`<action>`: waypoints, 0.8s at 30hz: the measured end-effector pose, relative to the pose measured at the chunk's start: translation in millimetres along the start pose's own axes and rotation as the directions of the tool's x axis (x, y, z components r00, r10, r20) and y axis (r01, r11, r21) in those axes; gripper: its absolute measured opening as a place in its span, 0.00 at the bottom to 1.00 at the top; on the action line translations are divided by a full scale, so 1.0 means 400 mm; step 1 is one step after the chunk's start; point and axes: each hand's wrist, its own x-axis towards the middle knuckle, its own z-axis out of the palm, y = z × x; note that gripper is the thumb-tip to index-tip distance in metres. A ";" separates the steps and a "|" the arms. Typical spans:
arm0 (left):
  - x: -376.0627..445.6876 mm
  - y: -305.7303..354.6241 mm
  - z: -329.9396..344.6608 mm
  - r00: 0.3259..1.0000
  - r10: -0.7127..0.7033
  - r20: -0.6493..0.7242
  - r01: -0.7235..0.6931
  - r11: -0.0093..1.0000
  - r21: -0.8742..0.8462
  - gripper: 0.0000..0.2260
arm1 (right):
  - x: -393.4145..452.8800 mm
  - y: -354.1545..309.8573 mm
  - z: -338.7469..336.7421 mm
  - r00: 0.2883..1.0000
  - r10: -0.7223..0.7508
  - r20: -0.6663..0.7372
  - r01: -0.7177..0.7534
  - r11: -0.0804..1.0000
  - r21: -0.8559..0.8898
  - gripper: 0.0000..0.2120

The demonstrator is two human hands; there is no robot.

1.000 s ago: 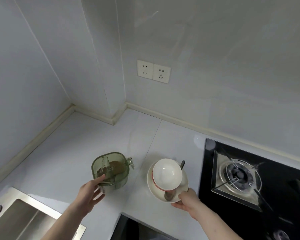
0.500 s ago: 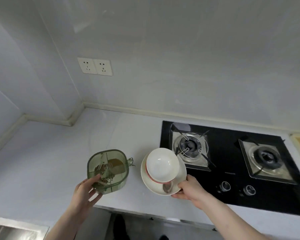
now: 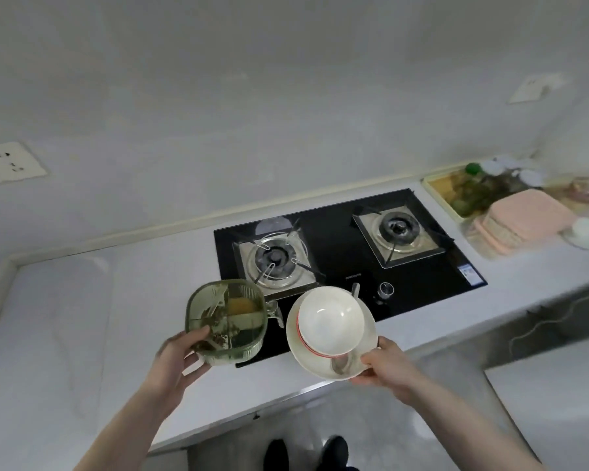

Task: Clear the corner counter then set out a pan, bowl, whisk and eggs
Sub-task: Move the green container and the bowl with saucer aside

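Carrying dishes over the hob

Holding 2 loads above the counter (image 3: 65,334), I have my hands apart, each one clamped on its own thing. My left hand (image 3: 176,358) grips the green box (image 3: 225,316) at its near edge, thumb over the rim; its sections hold dark and yellow bits. My right hand (image 3: 385,365) pinches the near rim of the plate (image 3: 368,334), which carries a white bowl (image 3: 330,321) and a spoon (image 3: 342,363). Both loads hang over the front of the black hob (image 3: 422,277), just beside its left burner (image 3: 274,260). Far right on the counter sit a tray (image 3: 437,195) and pink boards (image 3: 531,219). 2 sockets (image 3: 7,163) are on the wall at left.
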 end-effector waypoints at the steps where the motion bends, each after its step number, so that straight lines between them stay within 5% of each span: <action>1: 0.003 0.004 0.035 1.000 0.000 0.030 0.000 1.000 0.017 0.11 | -0.008 0.017 -0.032 1.000 0.009 -0.019 -0.009 1.000 0.020 0.31; 12: -0.022 -0.046 0.436 0.976 -0.022 0.218 -0.005 0.993 0.120 0.14 | -0.072 0.108 -0.384 0.990 0.002 -0.142 0.023 0.984 0.176 0.25; 24: -0.128 -0.260 0.918 0.985 -0.050 0.167 0.041 0.997 0.059 0.17 | -0.002 0.146 -0.956 0.971 0.034 -0.235 0.004 0.987 0.163 0.17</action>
